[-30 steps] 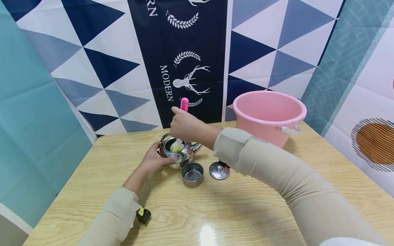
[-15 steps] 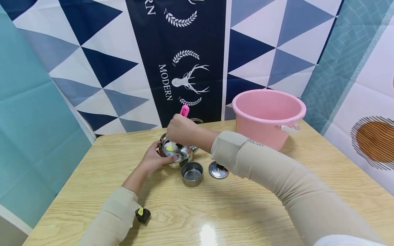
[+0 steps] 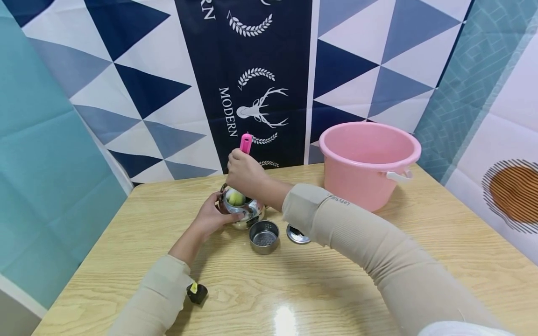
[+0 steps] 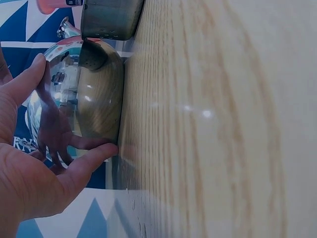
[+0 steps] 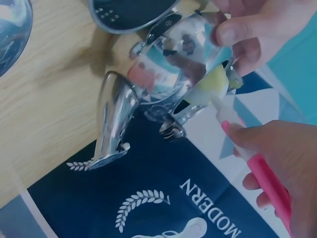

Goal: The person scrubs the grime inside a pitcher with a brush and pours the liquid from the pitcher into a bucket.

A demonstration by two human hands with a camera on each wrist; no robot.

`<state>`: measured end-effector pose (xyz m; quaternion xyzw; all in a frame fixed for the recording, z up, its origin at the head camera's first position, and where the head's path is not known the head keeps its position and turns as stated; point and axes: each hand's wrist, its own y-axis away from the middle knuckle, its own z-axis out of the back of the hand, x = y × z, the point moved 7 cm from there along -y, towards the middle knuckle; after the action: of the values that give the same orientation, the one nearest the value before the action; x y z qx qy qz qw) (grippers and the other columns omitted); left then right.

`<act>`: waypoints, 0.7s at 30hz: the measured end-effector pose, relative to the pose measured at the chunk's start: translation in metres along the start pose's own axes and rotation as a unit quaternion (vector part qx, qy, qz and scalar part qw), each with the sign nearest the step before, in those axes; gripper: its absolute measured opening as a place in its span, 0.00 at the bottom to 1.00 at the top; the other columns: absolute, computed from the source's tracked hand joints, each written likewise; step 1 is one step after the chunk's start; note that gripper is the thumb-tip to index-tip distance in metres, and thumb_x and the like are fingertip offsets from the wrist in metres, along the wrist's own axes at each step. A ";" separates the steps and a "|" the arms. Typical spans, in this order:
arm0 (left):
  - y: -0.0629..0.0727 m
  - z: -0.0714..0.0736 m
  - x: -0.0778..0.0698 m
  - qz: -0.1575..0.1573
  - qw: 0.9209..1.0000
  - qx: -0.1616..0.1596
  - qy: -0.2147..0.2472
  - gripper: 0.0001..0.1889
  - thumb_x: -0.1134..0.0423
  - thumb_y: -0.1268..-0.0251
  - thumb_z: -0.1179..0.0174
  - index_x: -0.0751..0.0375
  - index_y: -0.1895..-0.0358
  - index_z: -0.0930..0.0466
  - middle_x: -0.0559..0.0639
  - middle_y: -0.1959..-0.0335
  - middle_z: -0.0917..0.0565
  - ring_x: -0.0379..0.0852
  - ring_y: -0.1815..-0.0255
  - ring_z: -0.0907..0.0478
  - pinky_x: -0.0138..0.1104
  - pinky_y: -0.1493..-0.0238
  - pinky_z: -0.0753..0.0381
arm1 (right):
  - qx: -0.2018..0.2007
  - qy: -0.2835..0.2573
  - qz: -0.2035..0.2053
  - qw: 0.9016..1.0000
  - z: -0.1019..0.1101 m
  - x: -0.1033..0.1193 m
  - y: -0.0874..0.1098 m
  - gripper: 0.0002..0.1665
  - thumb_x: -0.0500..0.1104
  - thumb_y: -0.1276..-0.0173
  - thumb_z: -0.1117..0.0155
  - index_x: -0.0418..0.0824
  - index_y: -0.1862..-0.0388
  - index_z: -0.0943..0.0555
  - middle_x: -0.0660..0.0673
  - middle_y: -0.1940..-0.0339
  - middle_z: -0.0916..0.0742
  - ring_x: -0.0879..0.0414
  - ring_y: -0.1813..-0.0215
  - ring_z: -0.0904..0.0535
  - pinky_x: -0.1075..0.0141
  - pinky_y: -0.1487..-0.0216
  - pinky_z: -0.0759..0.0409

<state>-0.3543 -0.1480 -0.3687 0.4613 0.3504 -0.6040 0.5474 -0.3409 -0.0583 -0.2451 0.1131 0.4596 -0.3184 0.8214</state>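
Observation:
My left hand (image 3: 210, 217) grips the side of a shiny steel teapot (image 3: 253, 211), its thumb across the near side of the belly. The pot stands lidless on the wooden table, spout (image 5: 115, 121) pointing away from that hand. Curled around the pink handle of a sponge brush (image 5: 267, 181), my right hand (image 3: 248, 176) is above the pot. The brush's white and yellow sponge head (image 5: 212, 85) sits in the pot's mouth. In the left wrist view, the left thumb and fingers (image 4: 86, 163) spread over the polished belly; the brush is hidden there.
A perforated steel strainer basket (image 3: 264, 250) stands just in front of the pot. To its right lies the pot lid (image 3: 297, 235), partly behind my right sleeve. A small black object with a yellow bit (image 3: 196, 294) lies near my left forearm. A pink bucket (image 3: 357, 182) stands back right.
My right hand has dipped the brush down and brought it partly back up, shifting slightly left. Its sleeve now covers more of the lid. The left hand and teapot stay in place.

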 end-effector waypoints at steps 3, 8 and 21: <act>0.000 0.000 -0.001 0.003 1.000 -0.001 -0.004 0.48 0.60 0.49 0.24 0.60 0.27 0.44 0.58 0.34 0.34 0.53 0.39 0.33 0.45 0.47 0.25 | -0.013 0.002 0.001 1.000 -0.001 -0.003 0.002 0.14 0.41 0.26 0.45 0.55 0.58 0.13 0.53 0.55 0.14 0.54 0.53 0.27 0.61 0.48 0.38; 0.002 -0.001 -0.002 0.006 1.000 -0.004 -0.003 0.49 0.60 0.49 0.24 0.60 0.26 0.46 0.58 0.33 0.35 0.54 0.36 0.34 0.47 0.45 0.25 | -0.039 0.010 0.037 0.999 0.000 -0.007 0.007 0.12 0.42 0.27 0.45 0.52 0.59 0.13 0.52 0.54 0.14 0.53 0.51 0.28 0.62 0.48 0.38; 0.002 -0.001 -0.001 0.009 1.000 -0.008 0.002 0.49 0.60 0.50 0.23 0.60 0.26 0.45 0.59 0.33 0.34 0.55 0.36 0.33 0.49 0.45 0.24 | -0.042 0.009 0.120 0.992 0.000 -0.013 0.023 0.09 0.46 0.34 0.37 0.50 0.57 0.14 0.50 0.51 0.14 0.51 0.47 0.27 0.58 0.43 0.41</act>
<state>-0.3525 -0.1471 -0.3679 0.4611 0.3524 -0.5952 0.5558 -0.3312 -0.0350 -0.2372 0.1356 0.4627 -0.1973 0.8536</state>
